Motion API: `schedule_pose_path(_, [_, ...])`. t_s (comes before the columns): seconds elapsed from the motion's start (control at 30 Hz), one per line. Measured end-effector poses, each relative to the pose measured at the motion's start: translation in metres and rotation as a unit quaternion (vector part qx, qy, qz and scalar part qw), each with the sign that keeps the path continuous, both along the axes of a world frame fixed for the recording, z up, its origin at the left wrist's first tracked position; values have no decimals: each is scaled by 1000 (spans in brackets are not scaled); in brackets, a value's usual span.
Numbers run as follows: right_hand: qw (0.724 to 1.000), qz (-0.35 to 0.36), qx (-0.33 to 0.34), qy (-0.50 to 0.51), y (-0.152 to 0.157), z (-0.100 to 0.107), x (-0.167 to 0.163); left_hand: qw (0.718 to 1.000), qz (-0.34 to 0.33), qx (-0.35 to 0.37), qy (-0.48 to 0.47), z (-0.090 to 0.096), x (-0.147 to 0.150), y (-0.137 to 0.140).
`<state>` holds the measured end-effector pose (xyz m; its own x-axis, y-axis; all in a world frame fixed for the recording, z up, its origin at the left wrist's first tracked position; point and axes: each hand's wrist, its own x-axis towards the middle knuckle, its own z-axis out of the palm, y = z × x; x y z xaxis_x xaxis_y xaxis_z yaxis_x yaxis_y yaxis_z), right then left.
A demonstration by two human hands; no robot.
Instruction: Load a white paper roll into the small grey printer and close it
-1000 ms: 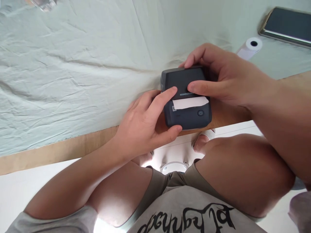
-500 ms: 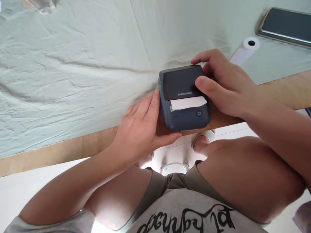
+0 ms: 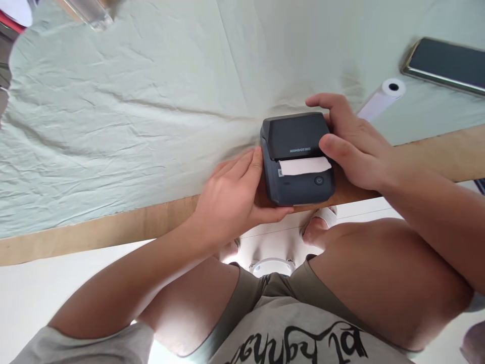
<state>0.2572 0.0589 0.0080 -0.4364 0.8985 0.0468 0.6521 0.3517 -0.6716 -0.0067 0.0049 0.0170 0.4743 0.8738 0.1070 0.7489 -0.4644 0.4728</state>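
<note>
A dark label printer (image 3: 299, 132) with NIIMBOT lettering stands at the table's front edge. A strip of white paper (image 3: 305, 166) sticks out of its slot, above a round power button (image 3: 319, 180). My left hand (image 3: 231, 194) lies along the printer's left side, its thumb across the front lower edge. On the right side, my right hand (image 3: 354, 139) holds the printer with the thumb at the lid's right edge. Its index finger reaches out past the back corner, and the other fingertips are hidden. Close behind that hand lies a white paper roll (image 3: 381, 98) with a dark core.
A phone (image 3: 447, 65) rests at the right on the pale green cloth (image 3: 170, 65). Part of a clear container (image 3: 96, 16) shows at the upper left. The wooden table edge (image 3: 113, 225) runs in front of my thighs.
The view has shifted, and the printer with both hands now appears farther right and slightly lower. My right thumb has drawn back from the lid's top to its right edge.
</note>
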Motion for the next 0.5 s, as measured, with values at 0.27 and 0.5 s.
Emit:
schedule_pose_path(0.27, [996,-77,-4,46,-13,23,-1,998,16,-53,-32,5,-4,-1])
schedule_pose_path(0.5, [983,-146,66,94,-22,42,-31,999,-9,-32,-14,3,-5,0])
